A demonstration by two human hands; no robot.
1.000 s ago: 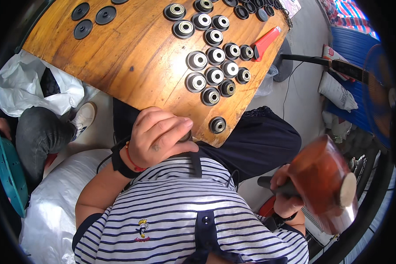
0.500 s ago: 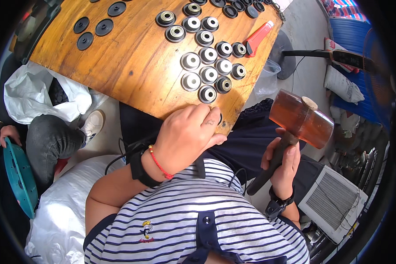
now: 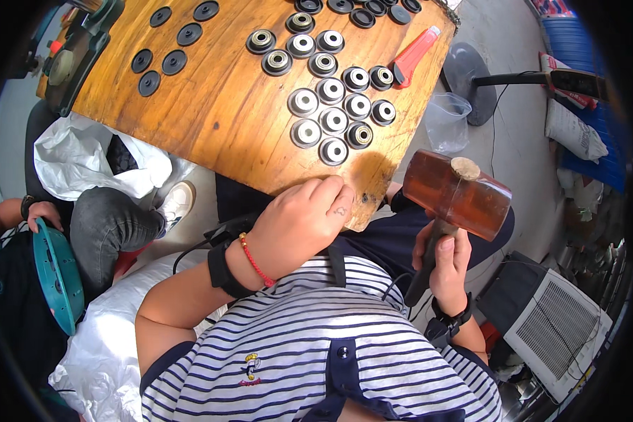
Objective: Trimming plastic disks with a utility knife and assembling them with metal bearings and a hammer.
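Observation:
My left hand [image 3: 304, 216] rests at the near edge of the wooden table [image 3: 211, 105], its fingers curled together and pointing down. Whatever lies under those fingertips is hidden. In my right hand [image 3: 449, 264] is a mallet [image 3: 457, 193] with an amber, see-through head, gripped by its dark handle and raised beside the table's near right corner. Several black wheels with metal bearings [image 3: 333, 150] stand in a cluster just beyond my left hand. Black discs without visible bearings [image 3: 174, 62] lie farther left on the tabletop.
A red utility knife [image 3: 415, 56] lies by the table's right edge. A clear plastic tub [image 3: 447, 121] and a fan base [image 3: 468, 81] stand on the floor beyond. At left, another person's hand [image 3: 44, 213] holds a teal perforated basin [image 3: 53, 278]. A white sack [image 3: 84, 151] hangs near the table.
The mallet has shifted a little left, closer to the table corner. My left thumb has tucked in, and the dark round edge that showed beside those fingers is out of sight. The whole view has shifted slightly.

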